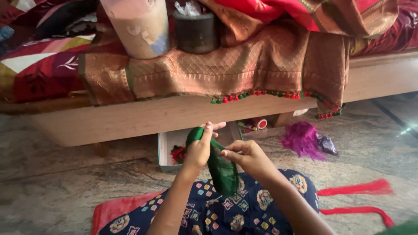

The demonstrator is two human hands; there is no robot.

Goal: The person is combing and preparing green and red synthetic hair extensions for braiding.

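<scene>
Head view looks down over my lap, where a dark blue printed cloth covers the knees, with a red mat under it on the stone floor. Just above the lap I have both hands up together on a green strip of cloth. My left hand is closed round the strip's upper end, thumb raised and the green wrapped over the fingers, so the top of the strip curls over that hand. My right hand pinches the strip's edge a little lower, thumb and forefinger shut on it, the other fingers curled in. What matters here is the strip's long axis: it runs from the left hand at the top down and slightly right, hanging toward the lap, its loose lower end ending just over the blue cloth. Both hands touch it; the left one has the high end, the right sits just beside it at mid-length, so the free tail lies below both grips.

Further out on my right, two red tassels lie on the floor, and a purple tuft sits beyond them. Straight ahead, a small open box stands under the edge of a wooden bed frame. Over that frame drapes a brown and gold cloth with a beaded fringe, and on it stand a pale pot and a dark round tin.
</scene>
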